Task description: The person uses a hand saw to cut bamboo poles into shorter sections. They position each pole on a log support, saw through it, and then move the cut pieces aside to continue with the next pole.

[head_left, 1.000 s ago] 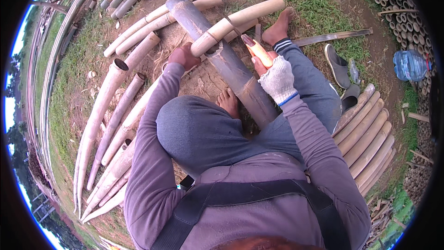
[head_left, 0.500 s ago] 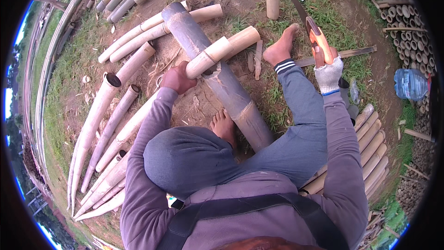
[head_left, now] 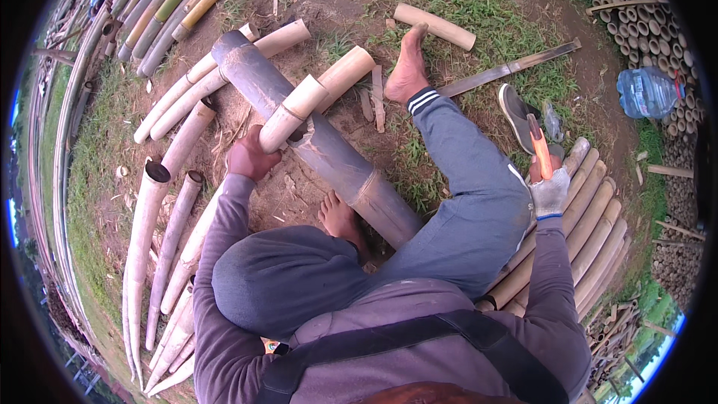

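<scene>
With its fingers wrapped round the near end, my left hand (head_left: 253,154) grips a short pale bamboo piece (head_left: 295,111). That piece rests across a thick dark bamboo pole (head_left: 340,161), at a notch in its upper side. Off to the right, my gloved right hand (head_left: 550,188) is closed on the orange handle of a saw (head_left: 540,151). The saw's blade cannot be made out at this angle. Beyond the held piece, another pale bamboo length (head_left: 348,77) lies against the dark pole. My bare feet are on either side of the pole.
A cut bamboo tube (head_left: 435,26) and a split bamboo strip (head_left: 508,69) lie on the grass ahead. A shoe (head_left: 516,114) sits near the saw. Bamboo poles (head_left: 591,217) lie at my right, more (head_left: 142,232) at my left. A blue water bottle (head_left: 647,93) stands by stacked bamboo.
The saw in my right hand has come down and back, toward my right knee. The bamboo tube that stood upright ahead now lies on its side. My left hand keeps its grip.
</scene>
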Tool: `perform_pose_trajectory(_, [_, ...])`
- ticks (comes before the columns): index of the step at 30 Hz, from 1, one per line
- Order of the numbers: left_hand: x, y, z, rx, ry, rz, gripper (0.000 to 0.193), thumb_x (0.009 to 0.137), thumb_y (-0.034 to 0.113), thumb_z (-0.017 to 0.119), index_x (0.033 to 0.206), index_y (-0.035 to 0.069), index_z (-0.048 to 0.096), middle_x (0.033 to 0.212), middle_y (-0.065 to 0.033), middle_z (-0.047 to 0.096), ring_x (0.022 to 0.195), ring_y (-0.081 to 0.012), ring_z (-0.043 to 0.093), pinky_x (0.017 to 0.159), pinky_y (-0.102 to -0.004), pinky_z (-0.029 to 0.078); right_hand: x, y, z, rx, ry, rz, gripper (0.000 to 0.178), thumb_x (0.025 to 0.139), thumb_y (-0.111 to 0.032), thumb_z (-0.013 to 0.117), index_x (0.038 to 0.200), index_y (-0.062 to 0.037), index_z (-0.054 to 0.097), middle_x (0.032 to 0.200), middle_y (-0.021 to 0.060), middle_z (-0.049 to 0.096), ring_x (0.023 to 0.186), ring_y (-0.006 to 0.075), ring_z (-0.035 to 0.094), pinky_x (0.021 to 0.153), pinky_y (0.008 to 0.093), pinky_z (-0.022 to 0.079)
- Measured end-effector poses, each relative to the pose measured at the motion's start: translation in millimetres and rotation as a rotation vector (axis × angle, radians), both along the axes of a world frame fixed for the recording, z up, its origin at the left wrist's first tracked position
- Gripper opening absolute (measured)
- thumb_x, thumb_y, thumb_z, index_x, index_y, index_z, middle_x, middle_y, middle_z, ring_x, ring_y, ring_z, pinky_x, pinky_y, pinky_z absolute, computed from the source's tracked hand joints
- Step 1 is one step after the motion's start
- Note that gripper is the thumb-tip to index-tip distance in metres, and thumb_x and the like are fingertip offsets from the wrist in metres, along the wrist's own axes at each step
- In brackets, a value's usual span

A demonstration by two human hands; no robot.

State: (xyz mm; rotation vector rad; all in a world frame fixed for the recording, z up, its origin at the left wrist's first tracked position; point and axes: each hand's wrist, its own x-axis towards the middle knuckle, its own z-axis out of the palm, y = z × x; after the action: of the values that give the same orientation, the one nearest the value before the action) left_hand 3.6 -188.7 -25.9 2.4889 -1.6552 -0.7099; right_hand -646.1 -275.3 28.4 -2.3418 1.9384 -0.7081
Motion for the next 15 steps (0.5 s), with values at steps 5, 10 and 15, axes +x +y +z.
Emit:
perform_pose_trajectory(5, [-4.9,-11.7,-4.3,-0.043,0.032,-0.038,0.075,0.073,0.039,0.086,0.139,0.013,0.06,0.115,-0.0243,0.077,0.108,-0.042,0.075,0.094,-0.05,0.059,-92.9,10.0,-118.6,0.353,0.503,0.083,0.037,0.094,-0.037,0.078,0.115,-0.0075,0.07,0.1,0.0173,0.073,0.089,0.0408,0.073,0.075,0.0519,0.058])
perform_pose_trajectory(10, [0.5,8.7,-12.2,-0.346,0.17,-0.041,0.092,0.077,0.048,0.089,0.15,0.007,0.05,0.135,-0.0245,0.065,0.12,-0.0404,0.068,0.101,-0.0504,0.056,74.5,-130.3,-53.0,0.217,0.311,0.167,0.047,0.093,-0.034,0.078,0.126,-0.0035,0.066,0.12,0.0199,0.071,0.103,0.0412,0.072,0.089,0.0527,0.059])
perform_pose_trajectory(15, [3.8,15.0,-2.7,-0.612,0.091,-0.008,0.083,0.088,0.045,0.084,0.149,0.0,0.048,0.142,-0.0237,0.059,0.128,-0.0402,0.061,0.109,-0.0502,0.05,134.2,-266.8,-113.9,0.159,0.447,0.139,0.074,0.09,-0.034,0.081,0.151,-0.0039,0.051,0.142,0.021,0.065,0.119,0.0404,0.071,0.103,0.0505,0.058])
